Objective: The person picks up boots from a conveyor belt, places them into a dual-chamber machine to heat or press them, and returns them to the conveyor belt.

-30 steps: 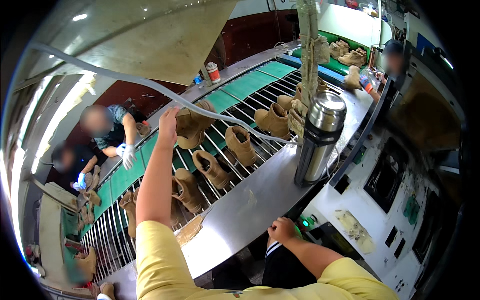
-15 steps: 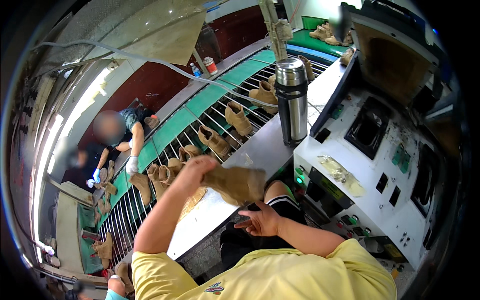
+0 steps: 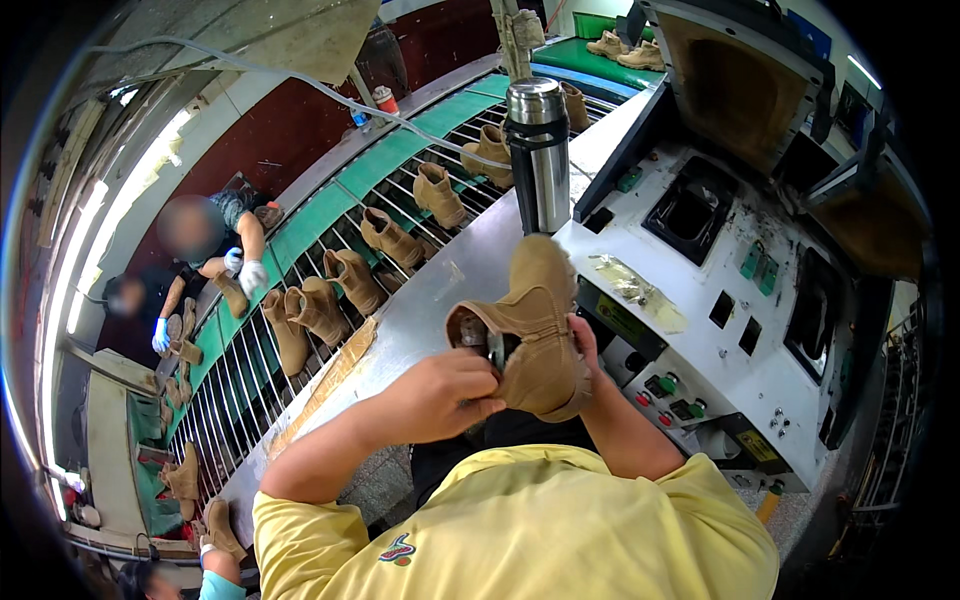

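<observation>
A tan ankle boot [image 3: 540, 345] is held up before my chest, its toe pointing away and its open collar turned to the left. Inside the collar a brownish filling with a dark, shiny round spot shows, perhaps a shoe last. My right hand [image 3: 588, 352] grips the boot from its right side, most of the fingers hidden behind it. At the collar opening my left hand [image 3: 445, 395] is closed, fingers curled against the edge; the fingertips are partly hidden. Below the boot are my dark-clothed legs.
A metal ledge [image 3: 420, 300] borders a curved roller conveyor [image 3: 250, 400] carrying several tan boots [image 3: 390, 238]. A steel thermos [image 3: 538, 160] stands on the ledge. On the right is a white machine [image 3: 690, 260] with raised lids and buttons. Two gloved co-workers [image 3: 235, 235] reach over the conveyor's far side.
The boot has swung upright and closer, toe now pointing away. My left hand has come down to its collar, and my right hand, open before, has taken hold. The view has shifted slightly.
</observation>
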`<state>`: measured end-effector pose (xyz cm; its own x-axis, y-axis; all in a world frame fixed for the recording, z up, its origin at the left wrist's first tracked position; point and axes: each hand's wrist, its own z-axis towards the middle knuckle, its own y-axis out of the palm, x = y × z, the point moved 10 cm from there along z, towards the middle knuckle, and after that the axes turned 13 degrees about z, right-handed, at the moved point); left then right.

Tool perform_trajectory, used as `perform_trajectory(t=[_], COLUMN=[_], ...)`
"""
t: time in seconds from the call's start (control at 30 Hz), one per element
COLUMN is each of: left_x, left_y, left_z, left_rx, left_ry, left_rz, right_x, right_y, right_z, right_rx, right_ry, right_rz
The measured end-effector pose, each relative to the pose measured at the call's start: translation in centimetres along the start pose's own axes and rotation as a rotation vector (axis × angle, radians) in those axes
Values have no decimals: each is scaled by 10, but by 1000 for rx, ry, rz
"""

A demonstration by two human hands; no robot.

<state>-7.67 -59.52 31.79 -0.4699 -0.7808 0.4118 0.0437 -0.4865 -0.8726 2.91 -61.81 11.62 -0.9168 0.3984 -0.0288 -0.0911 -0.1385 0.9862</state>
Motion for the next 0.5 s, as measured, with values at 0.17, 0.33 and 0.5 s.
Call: perform_trajectory(t=[0.17, 0.33, 0.5], left_x=[0, -44, -87], left_y=[9, 55, 107], left_z=[-6, -20, -2], left_rx=[109, 122, 319], left_ry=[-50, -437, -637], left_rz=[-21, -542, -1206], right_x=[-31, -80, -118], right_y=[18, 37, 85], right_z=[-29, -53, -61], right_rx=[46, 172, 203], right_ry=[-77, -283, -573], right_rz=[-123, -649, -1215])
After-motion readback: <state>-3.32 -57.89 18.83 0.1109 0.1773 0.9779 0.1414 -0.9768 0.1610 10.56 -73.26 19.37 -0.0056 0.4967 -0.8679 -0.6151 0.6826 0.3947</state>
